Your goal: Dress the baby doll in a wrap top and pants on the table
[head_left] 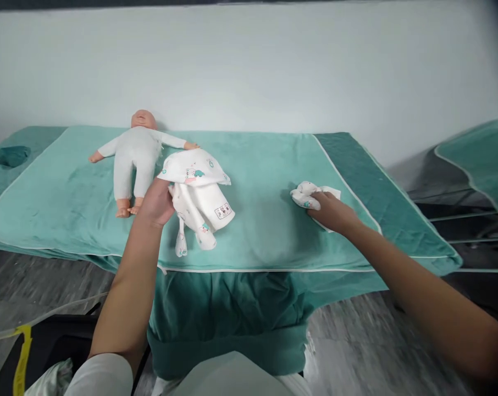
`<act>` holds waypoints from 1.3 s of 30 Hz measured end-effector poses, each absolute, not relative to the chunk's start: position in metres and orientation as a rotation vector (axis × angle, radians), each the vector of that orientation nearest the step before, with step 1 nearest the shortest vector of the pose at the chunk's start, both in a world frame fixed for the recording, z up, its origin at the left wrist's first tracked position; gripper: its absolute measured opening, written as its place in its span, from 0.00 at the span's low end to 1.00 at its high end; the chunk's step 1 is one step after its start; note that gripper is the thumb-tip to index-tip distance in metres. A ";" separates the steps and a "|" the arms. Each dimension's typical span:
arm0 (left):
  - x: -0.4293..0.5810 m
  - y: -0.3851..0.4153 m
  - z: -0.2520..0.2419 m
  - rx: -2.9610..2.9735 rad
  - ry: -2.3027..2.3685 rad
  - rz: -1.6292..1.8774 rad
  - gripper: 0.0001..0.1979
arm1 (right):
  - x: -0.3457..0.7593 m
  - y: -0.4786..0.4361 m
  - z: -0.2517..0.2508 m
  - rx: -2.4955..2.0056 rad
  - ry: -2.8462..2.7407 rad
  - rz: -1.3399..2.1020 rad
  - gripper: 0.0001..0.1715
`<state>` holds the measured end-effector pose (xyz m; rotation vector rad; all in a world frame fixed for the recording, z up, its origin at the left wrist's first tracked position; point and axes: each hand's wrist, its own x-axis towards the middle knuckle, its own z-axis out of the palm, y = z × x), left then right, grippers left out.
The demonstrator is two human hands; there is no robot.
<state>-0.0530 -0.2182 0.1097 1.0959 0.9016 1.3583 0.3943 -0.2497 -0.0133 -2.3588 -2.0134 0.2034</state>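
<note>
My left hand [158, 203] is closed on white baby clothes [197, 170] with a small green and pink print, lifted over the near middle of the bed. A plain white part with a printed label and some narrow dangling pieces hang below the hand. Over to the right, my right hand [331, 212] grips a crumpled white printed cloth [305, 193] against the bedcover; its exact kind is hidden by the folds. A baby doll [138, 148] with a pale cloth body lies on its back at the left, arms spread, one hand close to the clothes.
A green bedcover [257, 220] with white piping covers the bed, which stands against a white wall [249, 66]. More green fabric [480, 159] rises at the right above dark rails. A black item with a yellow strap [23, 352] is at lower left on the grey floor.
</note>
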 end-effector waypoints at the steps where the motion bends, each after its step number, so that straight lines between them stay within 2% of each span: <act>1: -0.051 -0.218 0.111 1.109 0.849 1.316 0.18 | 0.393 -0.256 -0.014 -2.356 -2.007 0.205 0.26; 5: -0.047 -0.217 0.108 1.192 0.898 1.265 0.20 | 0.346 -0.273 0.002 -2.264 -1.916 0.023 0.40; 7: -0.045 -0.220 0.108 1.232 0.994 1.266 0.24 | 0.303 -0.278 0.021 -1.918 -2.022 0.096 0.42; 11: -0.037 -0.235 0.119 1.310 1.036 1.220 0.25 | 0.212 -0.279 0.061 -1.255 -2.096 0.382 0.35; 13: -0.033 -0.244 0.127 1.353 1.041 1.199 0.24 | 0.179 -0.274 0.075 -1.142 -2.083 0.473 0.29; 17: -0.037 -0.256 0.140 1.442 1.075 1.192 0.21 | 0.150 -0.257 0.090 -1.109 -1.948 0.554 0.10; 23: -0.053 -0.247 0.134 1.941 1.313 1.170 0.30 | 0.156 -0.240 0.126 -1.106 -1.627 0.586 0.08; 28: -0.061 -0.226 0.118 2.207 1.587 1.113 0.26 | 0.174 -0.242 0.159 -1.108 -1.539 0.536 0.05; 33: -0.075 -0.205 0.124 2.039 1.766 1.467 0.11 | 0.197 -0.253 0.144 -1.219 -1.211 0.699 0.03; 36: -0.076 -0.196 0.157 2.164 1.900 1.556 0.13 | 0.201 -0.269 0.109 -1.285 -1.006 0.987 0.07; 39: -0.053 -0.191 0.203 2.319 2.013 1.512 0.23 | 0.187 -0.288 0.068 -1.231 -0.884 1.220 0.12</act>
